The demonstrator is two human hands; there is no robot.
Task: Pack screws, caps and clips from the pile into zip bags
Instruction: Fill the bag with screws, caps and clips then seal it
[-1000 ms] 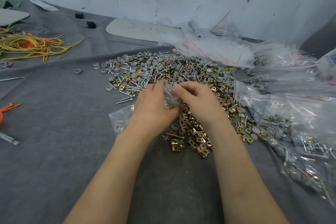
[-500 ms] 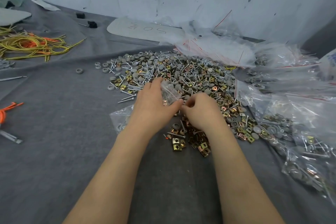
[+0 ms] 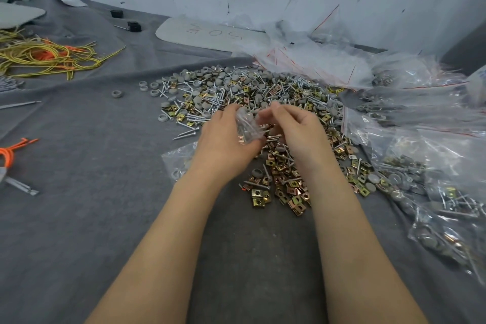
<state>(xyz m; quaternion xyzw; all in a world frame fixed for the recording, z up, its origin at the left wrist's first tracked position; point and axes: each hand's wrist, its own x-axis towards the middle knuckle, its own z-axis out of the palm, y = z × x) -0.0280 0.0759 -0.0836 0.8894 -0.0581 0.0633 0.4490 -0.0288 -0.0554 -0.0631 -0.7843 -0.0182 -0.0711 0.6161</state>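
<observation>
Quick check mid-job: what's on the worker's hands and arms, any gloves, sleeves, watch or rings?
Nothing worn shows. The left hand and right hand are bare, no gloves. The left forearm and right forearm are uncovered to the frame's bottom edge, no sleeve in view. No watch, bracelet or ring is visible.

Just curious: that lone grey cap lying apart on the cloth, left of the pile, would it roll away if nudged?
Probably not: the grey cap lies flat, so it should slide rather than roll. The cloth looks soft and would likely brake it. It is probably light.
</observation>
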